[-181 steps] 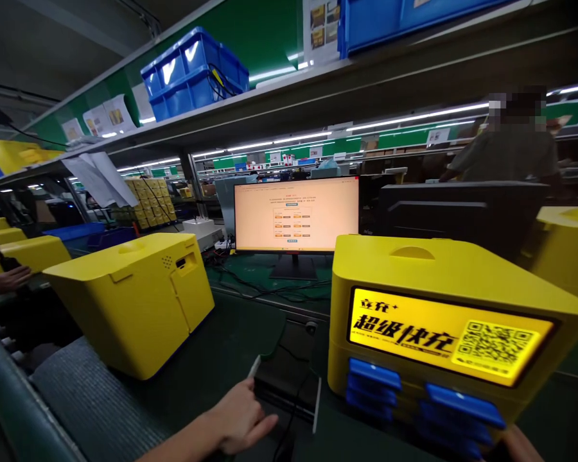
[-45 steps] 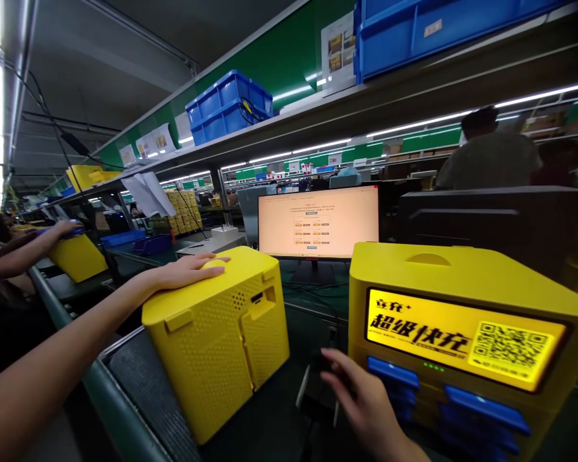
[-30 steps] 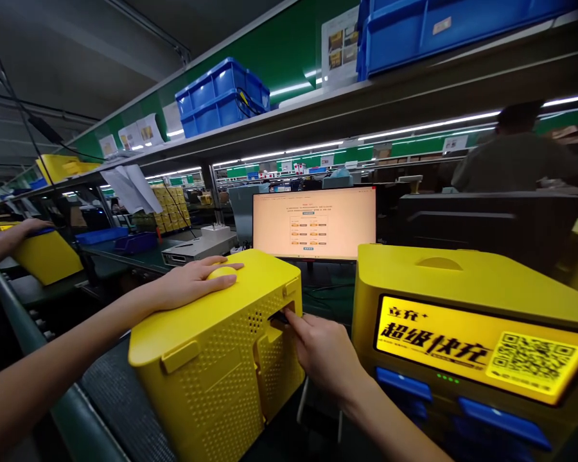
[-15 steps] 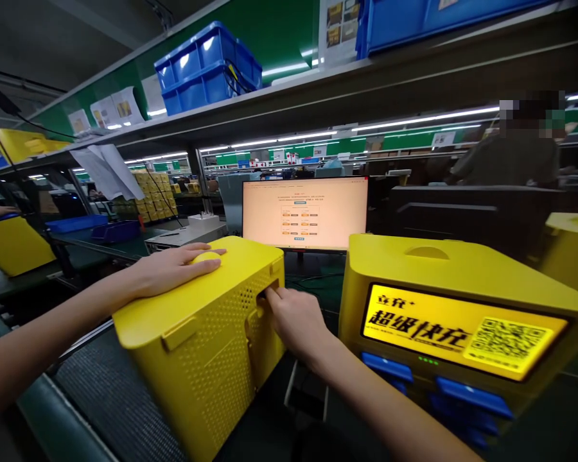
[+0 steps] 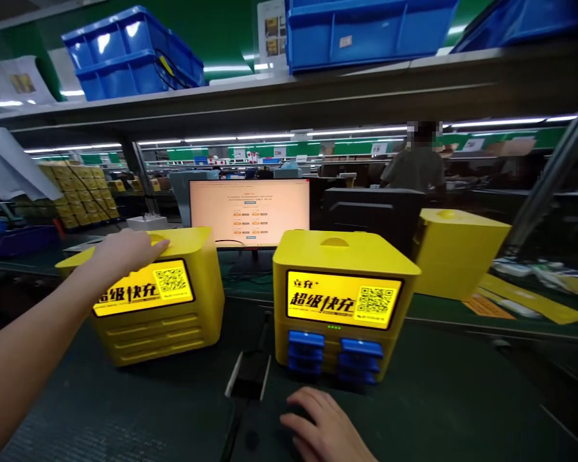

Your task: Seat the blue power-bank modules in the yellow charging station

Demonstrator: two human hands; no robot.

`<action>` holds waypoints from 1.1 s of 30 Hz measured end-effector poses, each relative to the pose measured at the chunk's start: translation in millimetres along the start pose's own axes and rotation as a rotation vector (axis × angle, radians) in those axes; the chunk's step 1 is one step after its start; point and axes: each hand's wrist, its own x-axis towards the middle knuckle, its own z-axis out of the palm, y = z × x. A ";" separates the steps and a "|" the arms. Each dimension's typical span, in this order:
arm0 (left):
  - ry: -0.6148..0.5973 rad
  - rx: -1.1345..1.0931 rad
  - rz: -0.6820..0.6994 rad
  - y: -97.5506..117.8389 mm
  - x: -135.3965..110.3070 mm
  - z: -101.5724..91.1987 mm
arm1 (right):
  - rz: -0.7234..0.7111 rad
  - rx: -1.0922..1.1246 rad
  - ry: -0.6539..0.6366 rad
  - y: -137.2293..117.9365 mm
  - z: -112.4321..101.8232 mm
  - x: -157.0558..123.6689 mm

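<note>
Left hand [image 5: 125,251]: open, fingers spread, palm down on the top edge of the left yellow charging cabinet [image 5: 158,330] — resting there, not gripping.
Right hand [image 5: 320,427]: loosely curled, holding nothing, on the dark conveyor mat [image 5: 414,385], just below the right yellow charging cabinet [image 5: 340,256].
Cabinets: 2, side by side and apart, screens lit and facing the person.
Between them: a black fixture [image 5: 248,380] with a cable, nearer the right hand.
Beyond: a monitor [image 5: 249,212] showing a pale orange page, and a third yellow cabinet [image 5: 457,253] — turned away.

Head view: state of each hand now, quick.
Left hand: open, resting on top of the yellow charging unit, gripping nothing.
Right hand: open, slightly curled, nothing visible in it.
</note>
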 end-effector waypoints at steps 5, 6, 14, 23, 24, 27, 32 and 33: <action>0.198 -0.438 0.160 71.4 -93.3 51.4 | 0.237 -0.061 0.405 33.3 -30.9 -44.8; 0.186 -0.552 0.181 90.1 -115.4 69.3 | 0.369 -0.077 0.529 41.2 -36.9 -47.5; -0.317 -1.335 -0.215 197.3 -191.3 175.3 | 0.902 0.443 0.736 93.8 -38.2 -39.9; -0.382 -1.187 -0.191 180.1 -204.1 197.1 | 0.879 0.474 0.606 106.4 -19.3 -58.7; -0.369 -1.179 -0.184 179.2 -205.7 199.3 | 0.885 0.460 0.614 106.6 -18.1 -60.1; -0.401 -1.136 -0.108 178.0 -209.9 205.1 | 0.836 0.418 0.557 105.7 -15.5 -64.5; -0.404 -1.078 -0.171 179.6 -218.4 214.1 | 0.842 0.344 0.505 110.2 -10.5 -80.3; -0.393 -1.077 -0.180 179.9 -220.0 215.9 | 0.828 0.357 0.512 115.0 -11.2 -84.8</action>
